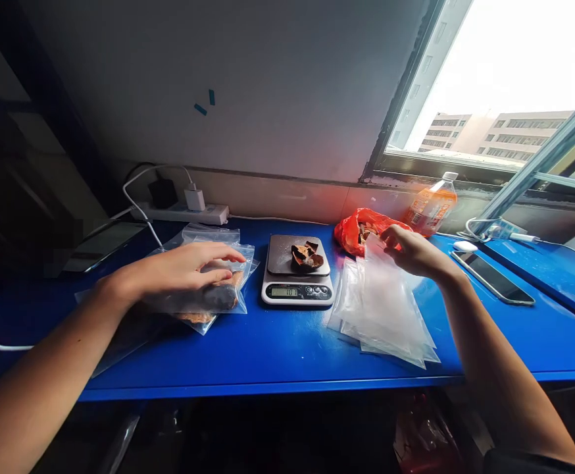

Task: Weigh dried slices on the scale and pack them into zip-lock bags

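Observation:
My left hand [183, 268] lies with its fingers stretched out over clear zip bags [238, 289] that hold brown pieces. Between my hands stands a kitchen scale [297, 296] with a lit display. Several curved brown dried pieces [307, 258] rest on its metal plate. On the right, my right hand [416, 253] pinches the upper edge of a clear plastic bag [391, 296], topmost on a fanned stack of flat ones. Just behind those fingers sits a red plastic bag [351, 230], its mouth open on more brown pieces.
A bottle of orange drink [433, 204] leans near the window. A phone [495, 276] and a small white case [464, 246] lie at the right. Behind my left hand are a power strip [213, 214] with a white charger [194, 197] and cable. The blue table's front edge [268, 390] runs nearest me.

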Motion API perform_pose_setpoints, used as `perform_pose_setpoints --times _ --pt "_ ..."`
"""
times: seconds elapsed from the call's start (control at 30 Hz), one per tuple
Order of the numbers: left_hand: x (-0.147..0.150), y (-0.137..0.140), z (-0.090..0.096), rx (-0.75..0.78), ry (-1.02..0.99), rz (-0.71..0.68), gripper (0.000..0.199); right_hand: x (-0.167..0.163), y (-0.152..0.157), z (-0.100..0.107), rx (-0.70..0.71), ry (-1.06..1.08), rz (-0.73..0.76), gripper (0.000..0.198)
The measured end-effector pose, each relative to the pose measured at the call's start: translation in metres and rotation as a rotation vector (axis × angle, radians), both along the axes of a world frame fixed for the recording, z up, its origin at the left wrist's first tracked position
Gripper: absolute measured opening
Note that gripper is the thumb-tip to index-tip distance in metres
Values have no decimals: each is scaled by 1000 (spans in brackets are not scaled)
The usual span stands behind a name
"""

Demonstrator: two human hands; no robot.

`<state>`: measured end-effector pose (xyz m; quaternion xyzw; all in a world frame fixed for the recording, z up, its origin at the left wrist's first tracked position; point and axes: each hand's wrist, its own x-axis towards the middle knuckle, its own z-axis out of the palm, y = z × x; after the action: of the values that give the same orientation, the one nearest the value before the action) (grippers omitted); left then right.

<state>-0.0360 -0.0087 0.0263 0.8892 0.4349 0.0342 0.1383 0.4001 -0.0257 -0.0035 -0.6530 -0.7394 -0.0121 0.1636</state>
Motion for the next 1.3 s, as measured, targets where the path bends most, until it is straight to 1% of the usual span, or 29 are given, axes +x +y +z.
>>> perform_pose_setpoints --times 0.07,0.1,0.17,0.2,0.27,0.33,0.37,0.43,0.53,0.6,0.7,0.8,0.9,0.97,1.0,1.07,1.2,1.3 --pt "6 -5 9 54 -44 -25 42 -21 -19 22 142 94 82 20" --pt "11 -9 14 95 -76 -44 41 -36 -28 32 187 132 142 21" --pt "25 -18 27 158 -174 -89 39 -70 -42 46 260 210 261 25" --pt "33 -23 32 189 -244 -107 37 -88 -46 50 260 265 323 28" --pt "48 -29 40 275 -391 -135 34 -121 -46 49 197 413 445 30" --pt "59 -31 41 371 -478 -166 31 -146 -39 39 88 562 546 31" --pt "63 -30 39 413 -478 -188 29 -154 -35 33 39 639 582 32" --pt "65 -26 30 456 -400 -240 23 -164 -28 19 -28 777 617 33" --pt "60 -21 11 431 -252 -295 19 -169 -25 2 -73 895 611 37" --pt "57 -20 -2 429 -221 -312 18 -172 -28 -6 -89 940 613 41" --pt "54 -20 -18 497 -232 -335 15 -178 -35 -12 -106 995 609 46" --pt "54 -21 -28 610 -225 -377 13 -185 -41 -14 -126 982 565 43" --pt "53 -23 -33 726 -207 -403 18 -188 -46 -14 -160 859 504 34" --pt "53 -25 -34 778 -219 -413 19 -189 -49 -13 -174 809 492 30" --pt "53 -26 -34 794 -230 -417 19 -189 -50 -12 -177 825 489 29" --pt "52 -28 -33 811 -267 -422 16 -190 -52 -10 -189 928 475 24" --pt "50 -30 -33 815 -348 -417 10 -191 -53 -6 -279 1159 428 17" --pt "51 -31 -33 805 -347 -419 14 -192 -54 -7 -320 1199 414 14"
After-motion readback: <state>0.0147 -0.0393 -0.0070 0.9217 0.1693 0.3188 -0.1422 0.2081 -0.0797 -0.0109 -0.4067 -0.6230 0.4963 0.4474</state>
